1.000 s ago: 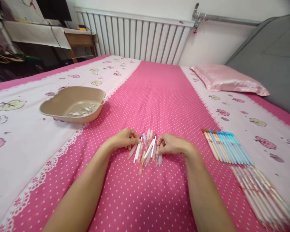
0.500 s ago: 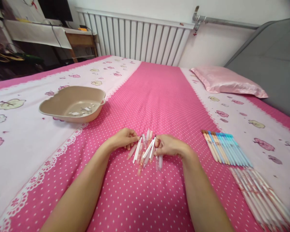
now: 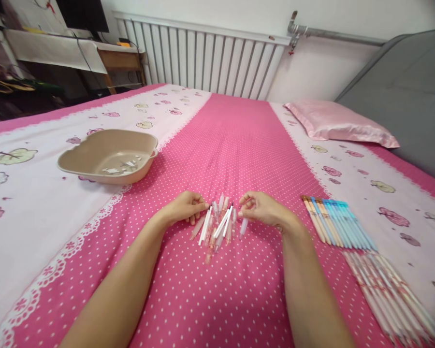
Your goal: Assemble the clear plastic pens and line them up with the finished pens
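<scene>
In front of me a loose pile of pen parts (image 3: 217, 226) lies on the bedspread: translucent pink tubes and thin white sticks, some with dark tips. My left hand (image 3: 188, 208) rests at the pile's left side, thumb and forefinger closed near the end of a white stick (image 3: 205, 226). Whether it grips that stick is unclear. Just right of the pile, my right hand (image 3: 263, 209) has its fingers closed, and a pale translucent pen tube (image 3: 244, 227) sticks out below them. The tube's upper end is hidden by the fingers.
A beige basin (image 3: 108, 154) holding small white pieces stands to the left. On the right lie a row of blue and peach pens (image 3: 339, 222) and a row of pink and white pens (image 3: 393, 295). Farther off are a pink pillow (image 3: 340, 121) and a radiator (image 3: 203, 58).
My right hand has shifted slightly up and right, away from the pile, with a pale tube at its fingers. My left hand has stayed in nearly the same place.
</scene>
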Motion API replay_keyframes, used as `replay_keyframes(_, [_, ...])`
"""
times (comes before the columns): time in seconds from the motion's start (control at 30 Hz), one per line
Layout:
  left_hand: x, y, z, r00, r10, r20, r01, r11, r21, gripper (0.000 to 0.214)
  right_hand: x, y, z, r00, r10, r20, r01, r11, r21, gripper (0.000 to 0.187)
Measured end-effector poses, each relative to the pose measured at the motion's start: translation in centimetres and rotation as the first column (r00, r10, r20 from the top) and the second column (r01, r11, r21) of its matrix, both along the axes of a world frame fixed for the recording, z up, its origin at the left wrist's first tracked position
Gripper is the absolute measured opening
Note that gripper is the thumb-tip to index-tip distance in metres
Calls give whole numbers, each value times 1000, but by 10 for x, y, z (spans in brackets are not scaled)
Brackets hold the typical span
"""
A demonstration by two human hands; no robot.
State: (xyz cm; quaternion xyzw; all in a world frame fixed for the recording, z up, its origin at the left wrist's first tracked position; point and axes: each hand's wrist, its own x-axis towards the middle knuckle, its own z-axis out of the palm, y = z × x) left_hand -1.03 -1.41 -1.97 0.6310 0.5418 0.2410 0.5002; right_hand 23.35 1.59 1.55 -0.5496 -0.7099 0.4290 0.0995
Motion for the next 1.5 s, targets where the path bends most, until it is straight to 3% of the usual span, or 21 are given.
replay_keyframes(0.1, [6, -3, 9, 998, 70, 12, -70, 997, 32, 36, -1, -2, 4, 992, -91, -85, 93, 995, 28, 24])
replay_keyframes(0.2, [15, -7, 18, 985, 136, 103, -146, 985, 97, 31, -7, -5, 10, 938, -175, -300, 189, 982, 17, 21])
replay_keyframes(0.33, [25, -10, 20, 960, 71, 271, -131, 969, 210, 32, -18, -9, 14, 840, -206, -502, 237, 971, -2, 19])
replay_keyframes(0.5, [28, -10, 16, 930, -22, 368, -44, 984, 170, 34, -30, -10, 10, 849, -107, -517, 246, 947, 208, 23])
replay_keyframes(0.63, [33, -11, 13, 925, 11, 379, -80, 983, 167, 34, -43, -16, 11, 879, -58, -473, 264, 886, 382, 19])
replay_keyframes(0.83, [38, -10, 14, 887, 132, 443, -218, 965, 149, 33, -47, -20, 14, 852, -12, -524, 258, 880, 398, 23])
replay_keyframes(0.93, [35, -9, 17, 851, 232, 471, -336, 930, 150, 35, -33, -16, 15, 922, -44, -385, 222, 873, 434, 15])
replay_keyframes(1.03, [32, -8, 17, 828, 337, 449, -456, 870, 187, 34, -23, -13, 13, 995, 103, -13, -91, 919, 383, 14])
replay_keyframes(1.13, [31, -7, 16, 818, 385, 427, -512, 826, 236, 33, -24, -14, 8, 927, 292, 233, -350, 899, 264, 28])
replay_keyframes(1.27, [32, -7, 16, 825, 374, 424, -507, 821, 262, 29, -35, -18, 2, 883, 308, 354, -408, 877, 254, 35])
replay_keyframes(1.5, [32, -6, 15, 838, 345, 422, -483, 829, 282, 29, -42, -20, 2, 859, 328, 392, -440, 865, 240, 29])
